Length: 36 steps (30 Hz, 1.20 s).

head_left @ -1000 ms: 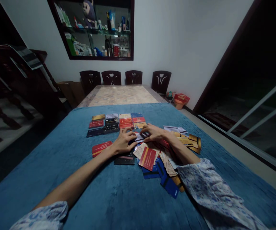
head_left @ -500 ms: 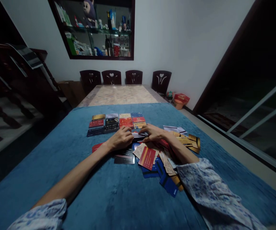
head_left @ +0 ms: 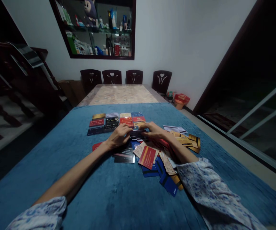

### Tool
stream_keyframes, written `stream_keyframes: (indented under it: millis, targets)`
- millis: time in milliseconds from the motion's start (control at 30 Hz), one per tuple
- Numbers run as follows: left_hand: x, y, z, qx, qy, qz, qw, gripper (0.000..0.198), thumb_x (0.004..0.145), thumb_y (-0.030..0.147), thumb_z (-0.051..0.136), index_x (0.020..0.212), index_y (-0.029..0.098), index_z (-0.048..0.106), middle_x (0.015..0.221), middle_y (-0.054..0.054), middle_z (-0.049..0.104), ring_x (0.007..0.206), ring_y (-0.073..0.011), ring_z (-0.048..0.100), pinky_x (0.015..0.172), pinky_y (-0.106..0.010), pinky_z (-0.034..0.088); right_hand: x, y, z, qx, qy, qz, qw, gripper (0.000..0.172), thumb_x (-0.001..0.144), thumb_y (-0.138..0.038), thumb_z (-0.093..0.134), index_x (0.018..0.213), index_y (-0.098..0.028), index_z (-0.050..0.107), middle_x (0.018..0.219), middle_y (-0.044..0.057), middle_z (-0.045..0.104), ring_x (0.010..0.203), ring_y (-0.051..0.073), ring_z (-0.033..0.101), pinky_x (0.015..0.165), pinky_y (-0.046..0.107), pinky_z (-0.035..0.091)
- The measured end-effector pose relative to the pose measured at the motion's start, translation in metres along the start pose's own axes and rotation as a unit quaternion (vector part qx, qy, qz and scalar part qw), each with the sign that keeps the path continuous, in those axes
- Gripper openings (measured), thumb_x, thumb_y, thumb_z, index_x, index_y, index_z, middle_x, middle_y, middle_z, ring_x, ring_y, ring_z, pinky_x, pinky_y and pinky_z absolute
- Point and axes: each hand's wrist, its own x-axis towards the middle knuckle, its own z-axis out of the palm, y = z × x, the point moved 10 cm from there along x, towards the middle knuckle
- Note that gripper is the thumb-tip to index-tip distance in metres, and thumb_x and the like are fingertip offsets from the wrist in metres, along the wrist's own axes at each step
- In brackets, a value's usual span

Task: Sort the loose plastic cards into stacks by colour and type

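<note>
Between my two hands a dark card (head_left: pixel 136 133) is held up, tilted, its left end in the fingers of my left hand (head_left: pixel 120 135) and its right end in those of my right hand (head_left: pixel 151 130). Beyond my hands, cards lie in neat rows, among them a black card (head_left: pixel 112 121) and a dark blue card (head_left: pixel 95 131). Nearer me is a loose pile with a red card (head_left: pixel 147 157), a blue card (head_left: pixel 169 184) and black cards (head_left: pixel 124 157). Gold cards (head_left: pixel 194 142) spread out right of my right wrist.
A blue cloth (head_left: pixel 99 198) covers the near part of the long table (head_left: pixel 123 94). Dark chairs (head_left: pixel 161 81) stand around its far end. An orange bin (head_left: pixel 179 104) is on the floor at the right, beyond the table.
The dark card between my hands has come up and faces me more. My left hand has shifted slightly left and my right fingers have risen a little.
</note>
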Motion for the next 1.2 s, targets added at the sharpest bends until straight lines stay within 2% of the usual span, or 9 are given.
stream_keyframes:
  millis: [133,267,433,533,833,1000,1200]
  targets:
    - [-0.001,-0.009,-0.001,-0.011,-0.004,-0.041,0.999,0.034,0.086,0.006,0.051,0.115,0.016,0.067,0.103,-0.011,0.074,0.099,-0.0234,0.063,0.089,-0.040,0.055,0.000,0.000,-0.002,0.018,0.026,-0.004,1.000,0.034,0.078,-0.013,0.055,0.109,-0.017,0.069,0.098,0.004,0.075,0.090,0.018,0.068,0.083,0.027,0.048]
    - [-0.002,-0.010,0.000,-0.001,-0.017,-0.049,0.999,0.038,0.083,0.006,0.051,0.116,0.017,0.067,0.103,-0.010,0.074,0.096,-0.0237,0.062,0.089,-0.041,0.053,-0.002,-0.003,-0.004,0.010,0.037,-0.006,0.999,0.039,0.076,-0.009,0.054,0.112,-0.019,0.064,0.099,0.004,0.074,0.089,0.017,0.067,0.081,0.026,0.047]
    - [-0.001,-0.009,0.003,0.022,-0.032,-0.070,0.997,0.035,0.082,0.009,0.052,0.113,0.016,0.065,0.099,-0.011,0.072,0.096,-0.0258,0.060,0.087,-0.041,0.050,-0.004,-0.007,-0.006,-0.052,0.054,-0.001,0.997,0.039,0.077,-0.010,0.056,0.114,-0.022,0.062,0.102,0.004,0.074,0.087,0.017,0.065,0.078,0.026,0.045]
    - [-0.001,-0.010,0.009,0.041,-0.049,-0.085,0.994,0.036,0.081,0.010,0.053,0.116,0.014,0.062,0.104,-0.013,0.071,0.099,-0.0276,0.059,0.087,-0.042,0.047,-0.004,-0.005,-0.005,-0.095,0.057,0.018,0.994,0.038,0.080,-0.011,0.057,0.116,-0.023,0.061,0.101,0.004,0.074,0.086,0.018,0.065,0.076,0.025,0.043]
    - [-0.005,-0.014,0.021,0.061,-0.087,-0.123,0.987,0.044,0.080,0.015,0.054,0.125,0.013,0.054,0.113,-0.016,0.067,0.103,-0.0303,0.059,0.086,-0.044,0.045,-0.002,0.000,0.000,-0.153,0.032,0.070,0.985,0.044,0.083,-0.014,0.057,0.126,-0.023,0.057,0.089,0.004,0.073,0.076,0.018,0.063,0.067,0.024,0.037]
    - [-0.006,-0.014,0.022,0.056,-0.090,-0.139,0.985,0.045,0.078,0.018,0.056,0.123,0.015,0.052,0.112,-0.015,0.065,0.104,-0.0301,0.059,0.086,-0.043,0.044,-0.003,-0.001,0.004,-0.157,0.016,0.075,0.985,0.057,0.075,-0.011,0.061,0.131,-0.020,0.054,0.098,0.007,0.073,0.081,0.020,0.064,0.069,0.025,0.039]
    - [-0.006,-0.017,0.023,0.068,-0.123,-0.164,0.976,0.043,0.078,0.022,0.057,0.120,0.016,0.051,0.112,-0.014,0.063,0.106,-0.0308,0.057,0.087,-0.043,0.043,-0.001,0.001,0.010,-0.132,0.014,0.051,0.990,0.059,0.076,-0.015,0.065,0.134,-0.020,0.051,0.103,0.008,0.071,0.083,0.020,0.064,0.072,0.026,0.042]
